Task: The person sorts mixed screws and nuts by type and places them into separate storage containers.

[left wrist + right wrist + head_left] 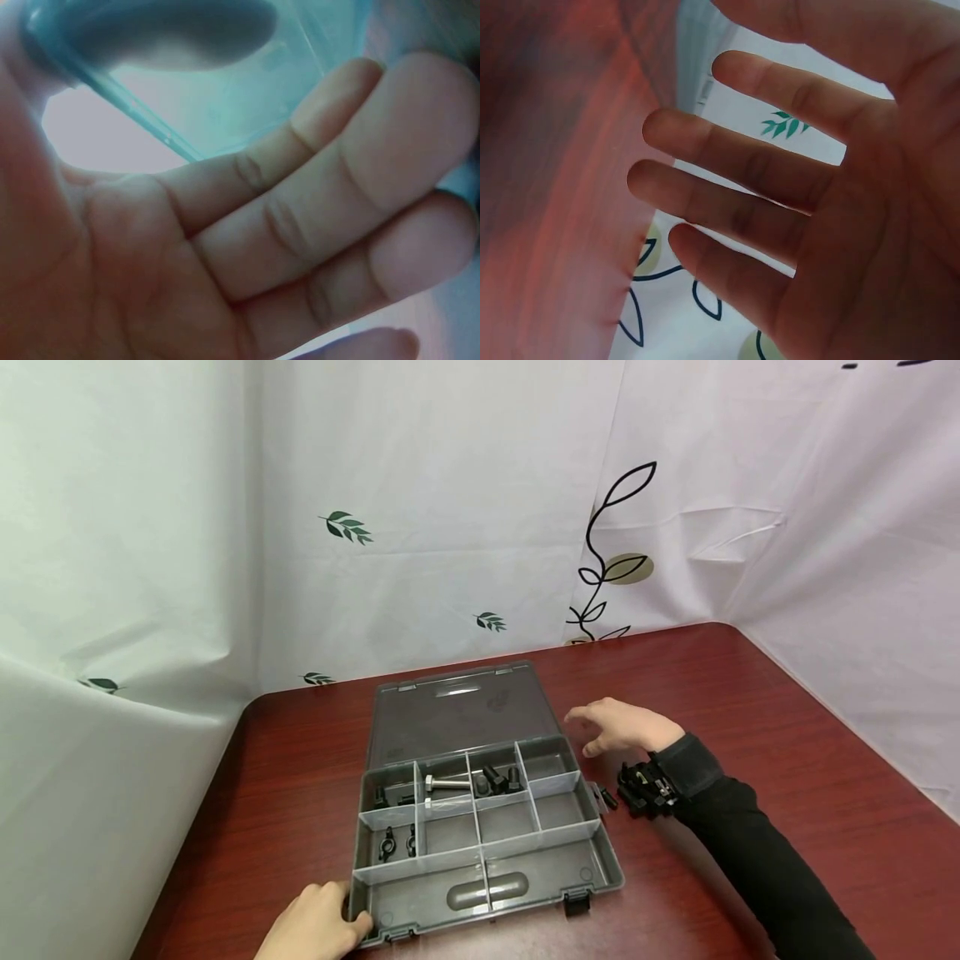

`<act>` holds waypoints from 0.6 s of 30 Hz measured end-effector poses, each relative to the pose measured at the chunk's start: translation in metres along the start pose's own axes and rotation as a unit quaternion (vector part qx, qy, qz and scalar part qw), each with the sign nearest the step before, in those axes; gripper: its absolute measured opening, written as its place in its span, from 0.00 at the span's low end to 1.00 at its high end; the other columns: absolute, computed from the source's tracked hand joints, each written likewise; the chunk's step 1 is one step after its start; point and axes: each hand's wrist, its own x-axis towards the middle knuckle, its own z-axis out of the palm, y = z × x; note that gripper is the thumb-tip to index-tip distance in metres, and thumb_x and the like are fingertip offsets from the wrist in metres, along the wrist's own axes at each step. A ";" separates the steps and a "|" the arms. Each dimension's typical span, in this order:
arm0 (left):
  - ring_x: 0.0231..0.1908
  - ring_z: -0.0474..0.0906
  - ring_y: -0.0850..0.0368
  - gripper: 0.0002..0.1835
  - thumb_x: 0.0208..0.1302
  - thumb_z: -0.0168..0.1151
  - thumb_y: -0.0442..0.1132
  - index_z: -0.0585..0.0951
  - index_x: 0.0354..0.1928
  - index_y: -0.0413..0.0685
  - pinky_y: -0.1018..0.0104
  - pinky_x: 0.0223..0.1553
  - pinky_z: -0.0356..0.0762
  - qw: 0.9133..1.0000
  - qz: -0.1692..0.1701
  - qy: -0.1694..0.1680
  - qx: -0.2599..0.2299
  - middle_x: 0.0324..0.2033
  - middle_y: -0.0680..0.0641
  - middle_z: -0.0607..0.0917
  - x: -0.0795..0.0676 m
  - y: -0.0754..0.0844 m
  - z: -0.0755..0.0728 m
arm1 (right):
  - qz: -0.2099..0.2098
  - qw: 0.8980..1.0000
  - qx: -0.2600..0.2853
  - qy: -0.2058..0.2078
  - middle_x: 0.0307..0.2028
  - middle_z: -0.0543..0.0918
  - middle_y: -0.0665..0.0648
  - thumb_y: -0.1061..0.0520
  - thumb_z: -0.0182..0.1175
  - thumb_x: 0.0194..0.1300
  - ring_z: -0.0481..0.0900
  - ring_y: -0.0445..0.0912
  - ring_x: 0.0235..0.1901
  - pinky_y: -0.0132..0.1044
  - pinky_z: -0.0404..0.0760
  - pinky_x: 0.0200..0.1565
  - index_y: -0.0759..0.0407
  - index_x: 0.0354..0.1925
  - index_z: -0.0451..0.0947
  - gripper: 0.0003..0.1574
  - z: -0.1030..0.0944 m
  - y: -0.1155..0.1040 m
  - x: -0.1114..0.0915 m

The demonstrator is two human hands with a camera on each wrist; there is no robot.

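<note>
head view: your sleeve at four o'clock, black; case at six, grey; table, grained red; cloth at twelve, white, leaf-printed.

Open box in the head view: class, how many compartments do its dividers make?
10 compartments: four along the back row, nearest the lid; four along the middle row; two wider ones in the front row. None appears hidden.

A screened-off tabletop, in what kind of room cannot be told: white cloth, printed with leaves around upper centre, hangs behind and beside a reddish wood-grain table across the lower frame.
</note>
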 end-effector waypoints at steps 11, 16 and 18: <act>0.23 0.72 0.55 0.11 0.44 0.64 0.48 0.75 0.23 0.50 0.53 0.28 0.70 1.000 0.003 0.003 0.003 0.21 0.50 0.78 0.000 -0.001 0.001 | -0.010 0.999 0.015 -0.045 0.37 0.78 0.53 0.65 0.64 0.43 0.75 0.47 0.38 0.39 0.73 0.38 0.57 0.48 0.76 0.29 0.018 0.002 -0.015; 0.23 0.72 0.55 0.11 0.44 0.64 0.48 0.74 0.23 0.50 0.53 0.28 0.70 1.000 0.002 0.003 0.005 0.21 0.49 0.78 0.001 -0.001 0.001 | -0.019 0.999 0.015 -0.046 0.35 0.78 0.51 0.69 0.62 0.38 0.74 0.45 0.36 0.36 0.72 0.35 0.57 0.45 0.77 0.29 0.021 0.000 -0.021; 0.23 0.73 0.54 0.11 0.44 0.64 0.48 0.75 0.23 0.50 0.53 0.28 0.70 1.000 0.001 0.002 0.006 0.21 0.49 0.78 0.001 -0.001 0.001 | -0.024 0.998 0.015 -0.050 0.34 0.78 0.50 0.70 0.61 0.36 0.74 0.43 0.34 0.35 0.72 0.34 0.57 0.44 0.78 0.30 0.022 -0.001 -0.023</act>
